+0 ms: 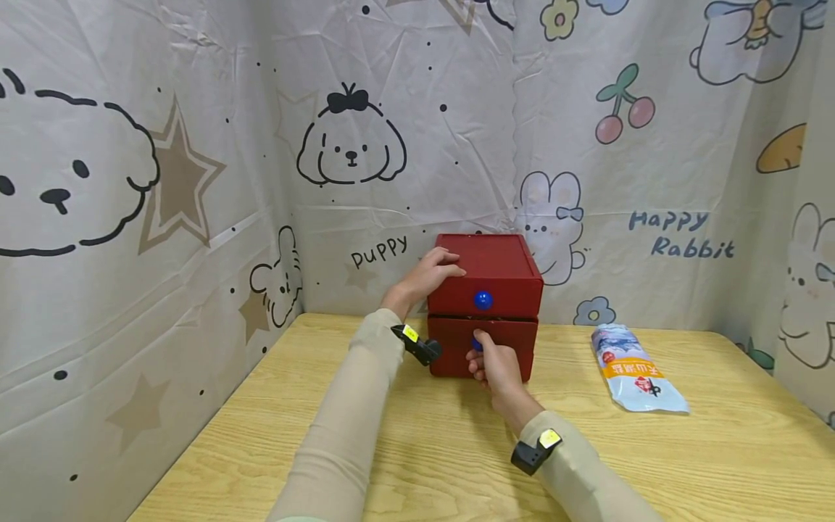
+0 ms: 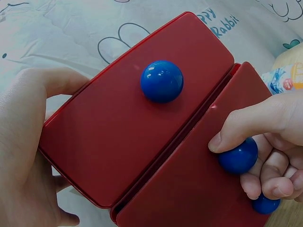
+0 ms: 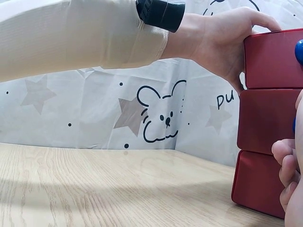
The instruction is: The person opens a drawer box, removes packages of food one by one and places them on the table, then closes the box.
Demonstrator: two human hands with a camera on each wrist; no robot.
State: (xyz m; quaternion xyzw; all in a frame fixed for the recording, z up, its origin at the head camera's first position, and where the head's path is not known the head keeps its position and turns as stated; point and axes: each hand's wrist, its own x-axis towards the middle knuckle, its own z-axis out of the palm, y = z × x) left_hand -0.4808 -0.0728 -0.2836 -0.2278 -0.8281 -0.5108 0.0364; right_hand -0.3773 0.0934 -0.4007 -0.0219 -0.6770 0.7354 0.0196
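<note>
A red drawer cabinet [image 1: 485, 255] stands on the table, with round blue knobs on its stacked drawers. My left hand [image 1: 427, 279] rests on its upper left edge, some fingers over the top and others down the side. With thumb and fingers, my right hand [image 1: 499, 366] pinches the blue knob [image 2: 237, 156] of the middle drawer [image 2: 173, 189]. That drawer's front juts slightly out past the top drawer [image 2: 113, 127], whose knob [image 1: 483, 300] is untouched. In the left wrist view the lowest knob [image 2: 266, 204] shows partly behind the right fingers.
A bag of salt [image 1: 636, 373] with an orange band lies to the right of the cabinet on the wooden table [image 1: 261, 442]. Behind and at the sides hangs a light curtain [image 1: 417, 145] printed with cartoon animals.
</note>
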